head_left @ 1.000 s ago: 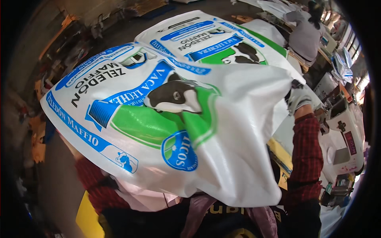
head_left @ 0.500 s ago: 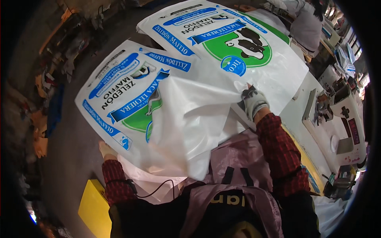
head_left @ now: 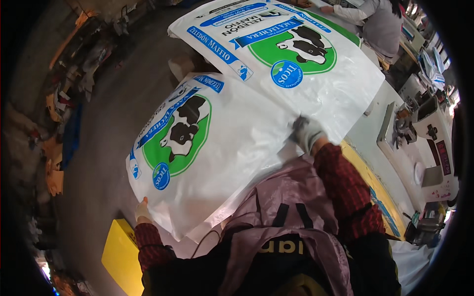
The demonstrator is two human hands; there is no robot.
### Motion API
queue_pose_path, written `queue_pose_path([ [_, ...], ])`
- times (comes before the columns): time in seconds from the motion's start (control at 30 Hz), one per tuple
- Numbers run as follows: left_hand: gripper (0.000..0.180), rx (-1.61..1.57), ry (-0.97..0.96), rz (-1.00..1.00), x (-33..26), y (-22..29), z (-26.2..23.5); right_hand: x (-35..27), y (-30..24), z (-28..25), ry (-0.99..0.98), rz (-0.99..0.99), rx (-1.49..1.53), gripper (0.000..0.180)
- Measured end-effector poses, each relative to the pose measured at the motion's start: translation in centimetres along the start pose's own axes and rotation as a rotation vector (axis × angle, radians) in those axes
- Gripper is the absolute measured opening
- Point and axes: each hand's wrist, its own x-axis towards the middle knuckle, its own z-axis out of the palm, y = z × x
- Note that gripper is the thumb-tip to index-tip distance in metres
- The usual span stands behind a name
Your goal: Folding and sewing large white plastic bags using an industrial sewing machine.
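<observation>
A large white printed sack [head_left: 222, 143], with a black-and-white cow on a green oval and blue bands, stretches across in front of me. Its left lower edge is gripped by my bare left hand [head_left: 142, 212], whose other fingers are hidden under the material. At the sack's right side, my gloved right hand [head_left: 308, 133] pinches its edge; motion blurs the fingertips. Beyond lies another white sack [head_left: 335, 106] with the same print, its near part partly covered by the held one.
To the right stands a white sewing machine [head_left: 434, 148] on a table with a yellow edge [head_left: 363, 170]. A yellow panel [head_left: 121, 256] is beside my left forearm. At the far right another person [head_left: 380, 29] works. Scraps and clutter [head_left: 54, 163] line the left.
The held sack has swung down and flattened, bringing its cow print into view. My left hand has shifted slightly right and toward me; my right hand has moved slightly left.
</observation>
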Motion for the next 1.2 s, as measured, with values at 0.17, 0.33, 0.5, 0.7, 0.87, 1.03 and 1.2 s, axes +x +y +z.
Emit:
queue_pose_path([
  [0.17, 0.062, 0.417, 0.256, -0.002, -0.4, 2.3, 2.2, -2.8, -1.1, 14.9, -0.4, 0.27, 0.291, 0.026],
  [0.33, 0.075, 0.109, 0.34, -0.086, -2.6, 0.9, 6.8, -4.1, 0.5, 18.3, -0.191, 0.629, 0.416, 0.027],
  [0.5, 0.064, -0.7, -0.536, -0.112, -7.3, -5.6, 6.5, -5.2, 0.8, 12.1, -0.186, 0.574, 0.742, 0.037],
  [0.7, 0.039, 1.215, -0.207, 0.334, -9.8, -9.6, 7.6, -2.5, 1.0, 16.4, -0.179, 0.638, 0.776, 0.03],
  [0.87, 0.063, 1.381, -0.096, 0.007, -7.7, -7.3, 11.1, -3.6, 1.3, 11.5, -0.216, 0.706, 0.928, 0.048],
  [1.03, 0.065, 1.878, -0.271, 0.257, -8.8, 3.8, 14.1, -3.6, 1.8, 15.5, -0.143, 0.662, 0.94, 0.047],
  [1.2, 0.024, 0.941, -0.136, 1.507, -19.6, 19.8, 31.8, -3.7, 0.7, 17.7, -0.165, 0.936, 1.114, 0.06],
])
